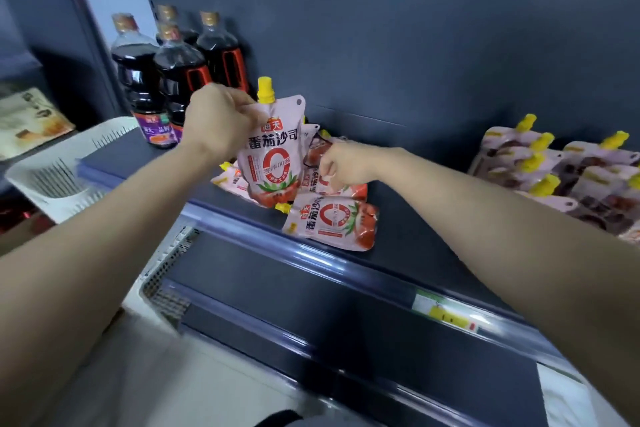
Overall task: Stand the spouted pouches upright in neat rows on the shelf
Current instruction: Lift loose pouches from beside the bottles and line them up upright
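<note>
My left hand (218, 118) pinches the top left corner of a pink tomato-sauce pouch (273, 152) with a yellow spout, holding it upright over the dark shelf (408, 236). Behind and right of it lies a loose pile of the same pouches (313, 149). My right hand (341, 165) is closed on a lying pouch (343, 187) in that pile. One more pouch (332, 222) lies flat near the shelf's front edge.
Several dark sauce bottles (173, 80) stand at the shelf's back left. A group of other yellow-spouted pouches (561, 177) lies at the right. A white plastic basket (69, 166) sits left of the shelf. A price rail with a label (446, 312) runs below.
</note>
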`<state>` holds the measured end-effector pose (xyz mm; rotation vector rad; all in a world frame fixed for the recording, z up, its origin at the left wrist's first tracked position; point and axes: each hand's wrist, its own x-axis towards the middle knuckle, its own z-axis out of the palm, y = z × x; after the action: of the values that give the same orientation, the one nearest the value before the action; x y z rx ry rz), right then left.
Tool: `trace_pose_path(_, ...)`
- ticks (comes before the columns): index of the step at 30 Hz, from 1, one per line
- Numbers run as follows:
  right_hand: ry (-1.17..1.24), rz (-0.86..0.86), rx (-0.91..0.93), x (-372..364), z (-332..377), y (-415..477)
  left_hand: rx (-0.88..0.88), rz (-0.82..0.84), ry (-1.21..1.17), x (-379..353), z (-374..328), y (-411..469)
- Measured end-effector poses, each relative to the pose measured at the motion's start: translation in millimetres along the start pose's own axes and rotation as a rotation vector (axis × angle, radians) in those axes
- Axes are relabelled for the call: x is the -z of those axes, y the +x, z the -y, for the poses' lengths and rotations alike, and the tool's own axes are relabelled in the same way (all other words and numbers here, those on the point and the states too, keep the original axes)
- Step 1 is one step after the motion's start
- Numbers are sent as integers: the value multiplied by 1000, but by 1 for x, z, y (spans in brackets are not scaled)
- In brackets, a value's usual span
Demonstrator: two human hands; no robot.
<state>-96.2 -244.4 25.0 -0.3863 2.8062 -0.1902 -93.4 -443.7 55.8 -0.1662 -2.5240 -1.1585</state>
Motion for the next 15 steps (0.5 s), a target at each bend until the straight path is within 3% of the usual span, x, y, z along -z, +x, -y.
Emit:
trace_pose_path(7, -63, 266, -4, -33, 19, 56, 29, 65, 4, 20, 41, 3)
trace_pose_path(15, -123, 250, -41, -44, 24, 67, 45, 172, -30, 15, 60, 10)
